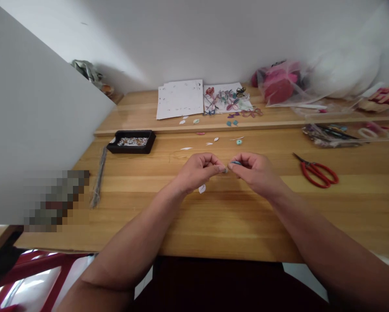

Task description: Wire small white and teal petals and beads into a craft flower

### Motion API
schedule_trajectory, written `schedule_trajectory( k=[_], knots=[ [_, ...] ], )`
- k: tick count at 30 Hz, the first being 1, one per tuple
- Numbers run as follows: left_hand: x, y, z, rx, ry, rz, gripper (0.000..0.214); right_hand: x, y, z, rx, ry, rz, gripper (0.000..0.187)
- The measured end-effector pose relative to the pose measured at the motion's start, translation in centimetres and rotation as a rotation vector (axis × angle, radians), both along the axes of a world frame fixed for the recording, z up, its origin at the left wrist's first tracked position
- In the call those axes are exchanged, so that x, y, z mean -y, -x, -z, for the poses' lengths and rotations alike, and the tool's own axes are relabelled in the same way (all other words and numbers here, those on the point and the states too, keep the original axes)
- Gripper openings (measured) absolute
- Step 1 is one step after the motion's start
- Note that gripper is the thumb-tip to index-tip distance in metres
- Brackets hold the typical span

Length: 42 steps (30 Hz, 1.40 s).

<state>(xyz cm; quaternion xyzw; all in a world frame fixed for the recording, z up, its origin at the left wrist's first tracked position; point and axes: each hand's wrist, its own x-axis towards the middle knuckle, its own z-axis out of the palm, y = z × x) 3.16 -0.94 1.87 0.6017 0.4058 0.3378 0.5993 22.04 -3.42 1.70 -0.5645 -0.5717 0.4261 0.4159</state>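
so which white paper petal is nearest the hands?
The white petal lying just below the left hand, almost under it. The other petals lie farther back, near the raised shelf.

Wooden table (214,225) with a raised shelf (142,115) behind. Tray of beads (132,141) at left, scissors (316,172) at right, both hands (199,171) (254,171) between them. Paper sheets (180,99) lie on the shelf, plastic bag (280,84) to their right.
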Motion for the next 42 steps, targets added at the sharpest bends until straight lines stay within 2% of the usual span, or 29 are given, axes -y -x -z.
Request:
schedule_trajectory(
  k=[3, 9, 13, 16, 19, 22, 24, 28, 31, 34, 39, 42],
  knots=[
    [0.0, 0.0, 0.1, 0.026, 0.032, -0.005, 0.029, -0.1, -0.1, 0.1, -0.116, 0.009, -0.006, 0.02],
    [-0.1, 0.0, 0.0, 0.073, 0.061, -0.031, 0.029, -0.1, -0.2, -0.4, -0.355, 0.138, -0.055, 0.026],
    [0.3, -0.5, 0.2, 0.066, 0.0, -0.066, 0.028, 0.0, 0.2, -0.2, -0.469, 0.19, -0.049, 0.029],
    [1.0, -1.5, 0.9, 0.03, -0.099, -0.141, 0.026, 0.1, 0.9, 0.3, -0.5, 0.145, 0.024, 0.029],
    [1.8, -2.2, 1.7, -0.054, -0.283, -0.225, 0.022, 0.2, 1.3, 0.7, -0.401, -0.009, 0.094, 0.023],
    [2.2, -2.3, 2.1, -0.157, -0.502, -0.237, 0.018, 0.3, 1.1, 0.7, -0.148, -0.194, 0.107, 0.013],
    [2.1, -2.0, 2.0, -0.192, -0.572, -0.226, 0.014, 0.5, 0.6, 0.6, 0.053, -0.282, 0.096, 0.008],
    [1.5, -1.5, 1.6, -0.156, -0.528, -0.229, 0.012, 0.8, 0.0, 0.1, 0.336, -0.451, 0.029, 0.005],
    [1.0, -1.2, 1.4, -0.118, -0.465, -0.24, 0.014, 0.8, -0.1, 0.0, 0.412, -0.508, 0.003, 0.004],
    [0.8, -1.2, 1.2, -0.064, -0.386, -0.254, 0.015, 0.8, 0.0, 0.0, 0.348, -0.446, 0.001, 0.003],
    [0.8, -1.4, 0.8, 0.018, -0.247, -0.272, 0.02, 0.5, -0.1, 0.0, 0.096, -0.231, 0.02, 0.008],
    [0.6, -1.3, 1.1, 0.054, -0.203, -0.26, 0.023, 0.4, -0.1, -0.1, -0.015, -0.171, 0.021, 0.011]
  ],
)
